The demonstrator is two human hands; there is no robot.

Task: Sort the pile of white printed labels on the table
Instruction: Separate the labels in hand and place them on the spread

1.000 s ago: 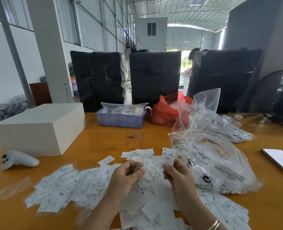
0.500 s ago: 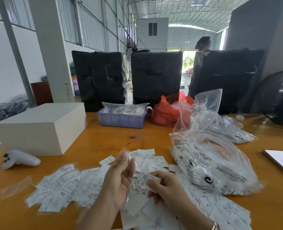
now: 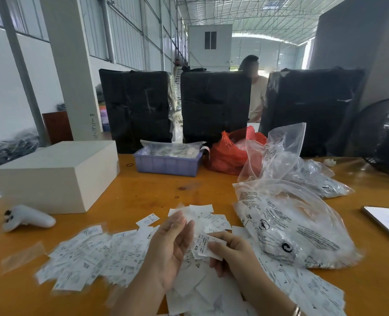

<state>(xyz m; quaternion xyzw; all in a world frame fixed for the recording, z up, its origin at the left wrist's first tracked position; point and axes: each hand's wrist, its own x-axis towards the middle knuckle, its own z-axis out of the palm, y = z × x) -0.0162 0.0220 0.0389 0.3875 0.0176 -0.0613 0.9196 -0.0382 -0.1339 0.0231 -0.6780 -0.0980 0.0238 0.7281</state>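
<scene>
- The right hand (image 3: 231, 254), low and right of centre in the frame, pinches a small stack of labels (image 3: 206, 247) between thumb and curled fingers; the top one reads "XS".
- The left hand (image 3: 170, 252), just left of it, is raised with the palm turned inward and its fingers nearly straight; a blurred white scrap (image 3: 190, 216) sits at its fingertips, and whether it is pinched cannot be told.
- The pile of labels (image 3: 97, 258) spreads across the orange table (image 3: 143, 192) under and around both hands, from lower left to lower right.
- A clear bag (image 3: 298, 229) lies right of the hands, touching the pile.
- A white box (image 3: 56, 174) stands at mid left, with a white controller (image 3: 27, 220) below it.
- A blue tray (image 3: 168, 164) and a red bag (image 3: 230, 156) sit above centre.
</scene>
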